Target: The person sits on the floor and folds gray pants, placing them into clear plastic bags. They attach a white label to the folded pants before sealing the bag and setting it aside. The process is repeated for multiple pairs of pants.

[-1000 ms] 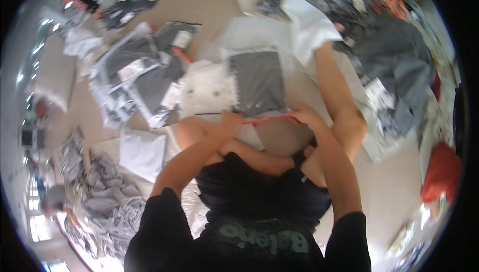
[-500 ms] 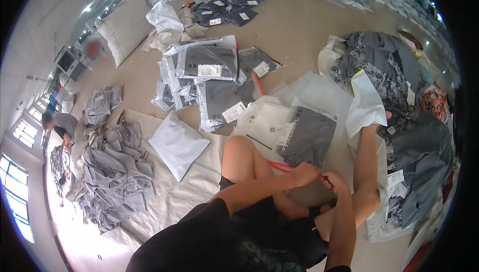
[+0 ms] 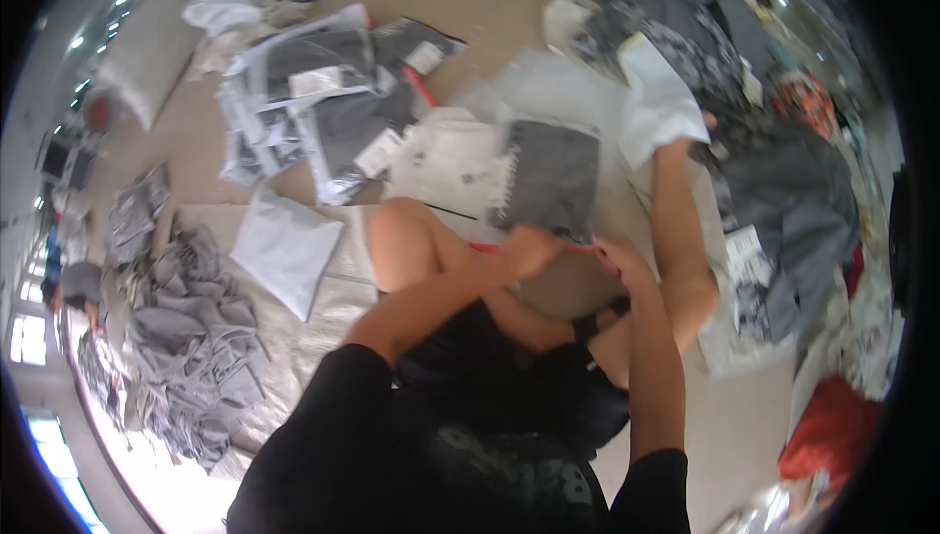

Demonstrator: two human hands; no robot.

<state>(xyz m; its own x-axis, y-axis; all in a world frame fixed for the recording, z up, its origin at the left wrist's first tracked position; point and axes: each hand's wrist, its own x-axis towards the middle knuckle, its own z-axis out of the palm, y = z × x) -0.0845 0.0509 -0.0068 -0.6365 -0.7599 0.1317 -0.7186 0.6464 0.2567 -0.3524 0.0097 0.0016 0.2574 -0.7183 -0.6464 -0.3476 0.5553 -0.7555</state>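
A narrow red strip [image 3: 576,248] runs between my two hands along the near edge of a clear plastic bag. My left hand [image 3: 532,252] is closed on the strip, and more red shows at its left side. The fingers of my right hand [image 3: 621,262] pinch the strip's other end; both hands are slightly blurred. Just beyond them lies a folded dark grey garment [image 3: 553,177] in the bag. To its left is a white bag [image 3: 446,157] with small dark markings, and a thin black stick [image 3: 450,211] rests near my bent knee.
Bagged dark garments [image 3: 338,133] are stacked at the far left. A white pouch [image 3: 289,250] lies on the pale sheet, beside loose grey clothes [image 3: 191,328]. On the right are a heap of grey garments [image 3: 793,201], a white mailer [image 3: 661,98] by my foot and a red cloth [image 3: 832,426].
My hands have moved apart, and the red strip now shows stretched between them. The whole view has shifted, so the surroundings sit higher and further left.
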